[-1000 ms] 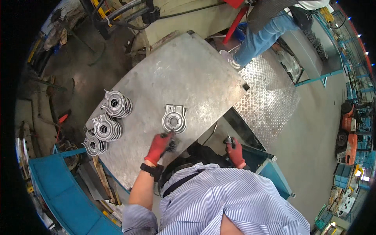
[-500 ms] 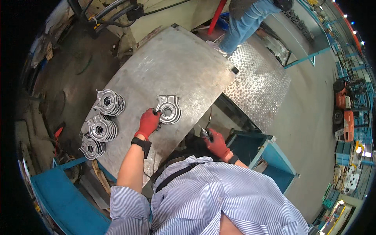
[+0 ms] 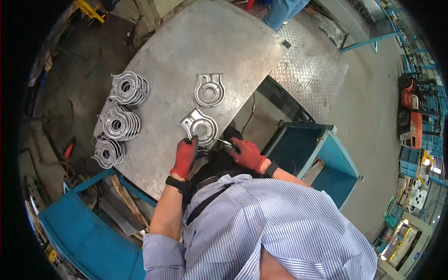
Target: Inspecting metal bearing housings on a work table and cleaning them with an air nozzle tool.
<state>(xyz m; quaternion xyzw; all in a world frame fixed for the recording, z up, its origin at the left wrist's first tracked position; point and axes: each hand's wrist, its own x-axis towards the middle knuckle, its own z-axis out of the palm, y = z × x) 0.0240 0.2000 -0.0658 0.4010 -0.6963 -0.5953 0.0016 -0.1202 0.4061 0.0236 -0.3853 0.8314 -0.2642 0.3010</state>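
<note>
In a red glove with dark fingertips, my left hand (image 3: 185, 156) grips the near-left edge of a stamped metal bracket (image 3: 213, 125). This bracket has a round ring and a flared flange, and lies tilted at the table's near edge. My right hand (image 3: 248, 155), also red-gloved, is closed around a slim hand tool (image 3: 226, 142). Its thin metal tip points left at the bracket's ring edge; whether it touches I cannot tell. Just beyond lies another like bracket (image 3: 209, 98), flange pointing away from me.
Three overlapping stacks of like brackets (image 3: 135, 88) stand along the left side of the metal table (image 3: 224, 42). Blue metal bins (image 3: 336, 154) flank me right and left. A dark hose (image 3: 253, 109) hangs beyond the table edge. Another person's jeans (image 3: 280, 11) show at the far side.
My left hand has drawn one bracket toward me, apart from the one beyond it. My right hand has brought the tool left to its edge. The view has shifted nearer to me.
</note>
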